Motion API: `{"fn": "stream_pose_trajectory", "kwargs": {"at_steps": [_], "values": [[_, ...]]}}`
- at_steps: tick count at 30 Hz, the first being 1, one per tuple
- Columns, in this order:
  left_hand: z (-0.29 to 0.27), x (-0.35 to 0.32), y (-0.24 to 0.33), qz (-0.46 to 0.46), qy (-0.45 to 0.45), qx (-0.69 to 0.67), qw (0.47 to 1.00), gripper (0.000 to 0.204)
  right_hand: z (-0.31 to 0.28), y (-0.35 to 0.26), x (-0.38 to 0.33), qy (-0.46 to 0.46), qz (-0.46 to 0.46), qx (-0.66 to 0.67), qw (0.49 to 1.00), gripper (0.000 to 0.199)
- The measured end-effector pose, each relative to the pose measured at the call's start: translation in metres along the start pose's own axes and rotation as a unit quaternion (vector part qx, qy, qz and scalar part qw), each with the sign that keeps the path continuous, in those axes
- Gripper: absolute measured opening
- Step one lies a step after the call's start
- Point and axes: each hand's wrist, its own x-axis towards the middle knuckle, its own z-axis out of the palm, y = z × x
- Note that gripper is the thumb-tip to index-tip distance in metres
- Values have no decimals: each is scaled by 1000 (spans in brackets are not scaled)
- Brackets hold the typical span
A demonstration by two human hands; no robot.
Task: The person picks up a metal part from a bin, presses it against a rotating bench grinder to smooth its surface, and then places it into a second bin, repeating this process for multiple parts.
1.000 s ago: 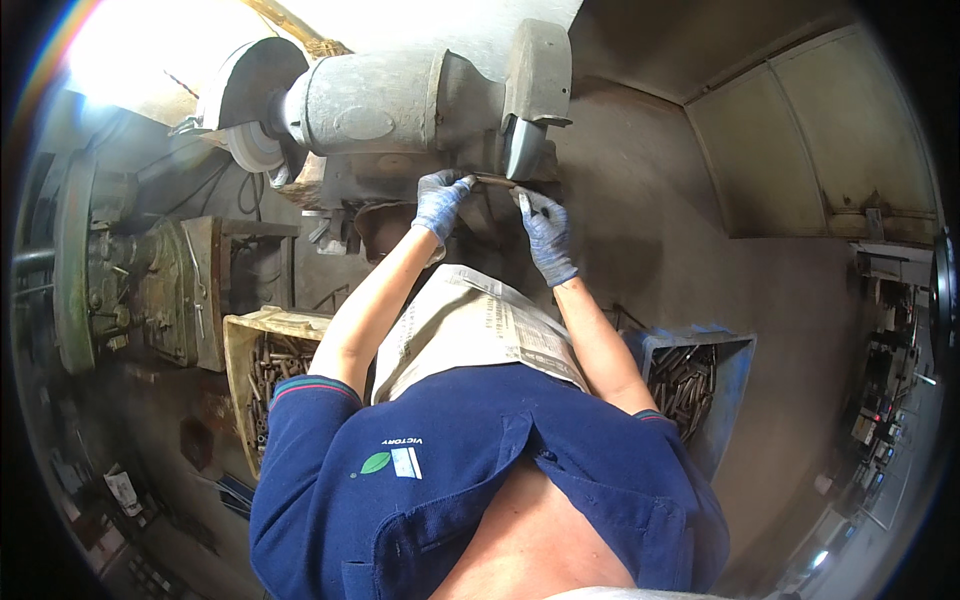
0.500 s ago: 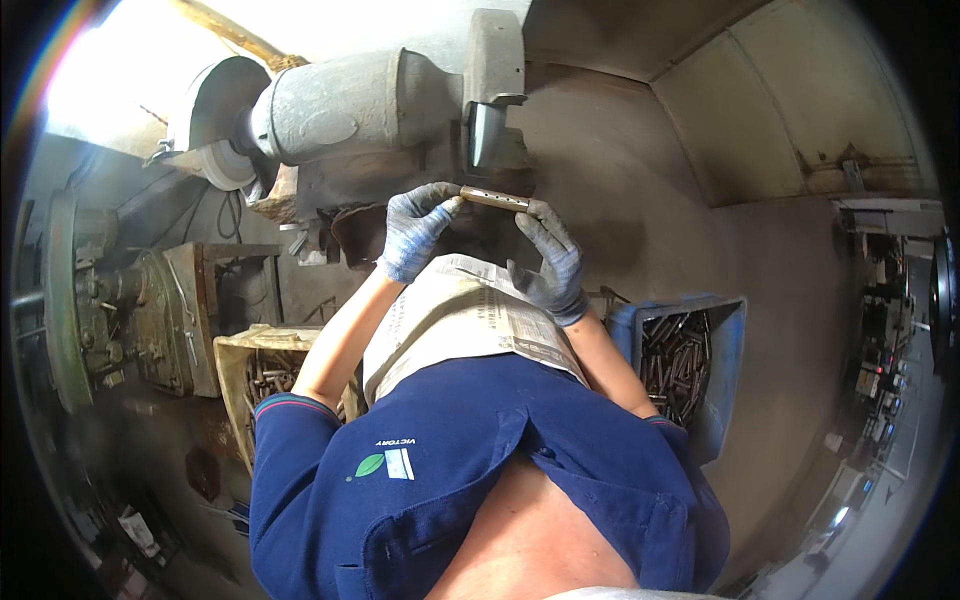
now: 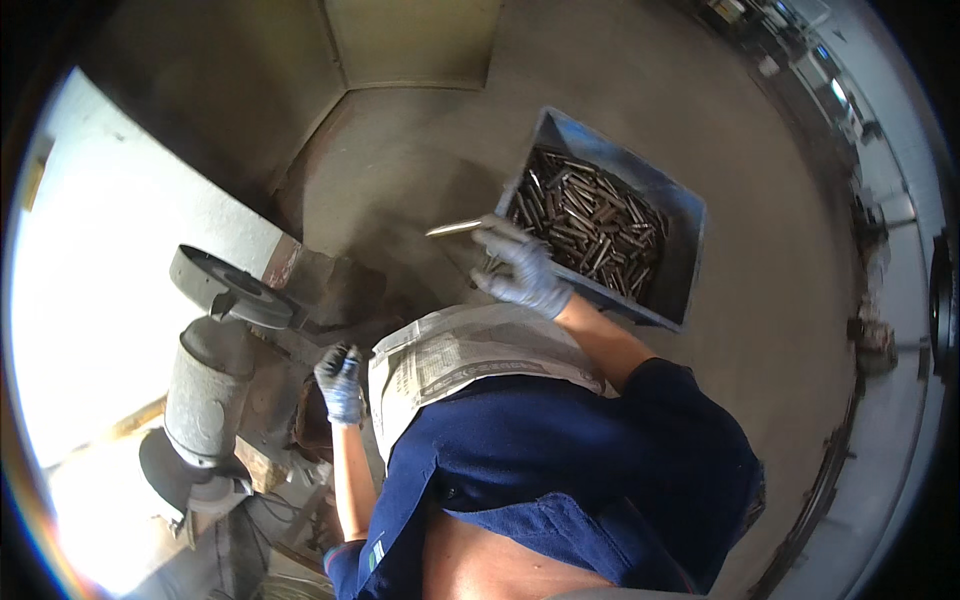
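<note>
My right hand (image 3: 522, 270), in a grey-blue work glove, grips one end of a slender metal rod (image 3: 455, 228) between its fingers. The rod's other end points left, and its surface shines. The hand is beside the left rim of a blue crate (image 3: 690, 255) heaped with similar metal pieces (image 3: 590, 220). My left hand (image 3: 340, 382), gloved alike, has its fingers curled closed, and nothing sticks out of it. It hovers left of the newspaper sheet (image 3: 470, 345) over my lap, close to the bench grinder (image 3: 212, 375).
The grinder's round wheel guard (image 3: 235, 285) stands at the left, with a second wheel (image 3: 215, 490) lower down. A brownish panel (image 3: 410, 45) rises at the top. Bare concrete floor (image 3: 770, 290) lies to the right of the crate.
My view has swung right, toward the blue crate. The rod, held between both hands before, is now only in my right hand. My left hand has let go and drawn away.
</note>
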Motion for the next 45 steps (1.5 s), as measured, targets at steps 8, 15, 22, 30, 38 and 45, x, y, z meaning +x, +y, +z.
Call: {"fn": "stream_pose_trajectory", "kwargs": {"at_steps": [8,15,22,30,38,45], "values": [[-21,-18,-65,-91,-55,36,994,9,-101,74,-71,211,236,-361,877,44],[-32,-30,-42,-29,-124,386,914,29,-13,28,9,-50,93,-58,993,29],[-126,-177,-31,-80,206,334,916,28,189,23,-17,-341,-68,171,922,18],[-92,-456,-66,-136,749,-18,648,17,190,-30,12,-528,-135,98,833,14],[-79,-435,-84,-401,570,215,684,29,219,-54,20,-565,-179,93,800,15],[-102,-392,-139,-559,500,269,604,27,213,-30,18,-565,-153,98,805,15]]}}
